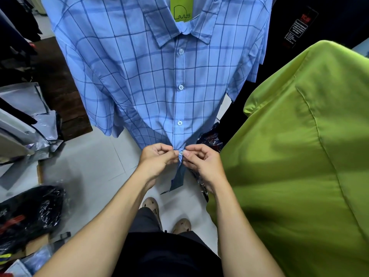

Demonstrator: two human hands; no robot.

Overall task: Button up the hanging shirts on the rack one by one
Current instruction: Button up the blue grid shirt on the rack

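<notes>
The blue checked shirt (151,80) hangs just beyond my hands; my left hand (157,157) and right hand (203,162) pinch its placket around a low button (181,152).

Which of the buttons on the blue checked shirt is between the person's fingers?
The lowest button, pinched between left hand and right hand; the three buttons above it are untouched.

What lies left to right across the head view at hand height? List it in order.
grey plastic bags → left hand → button on the blue checked shirt → right hand → green shirt
</notes>
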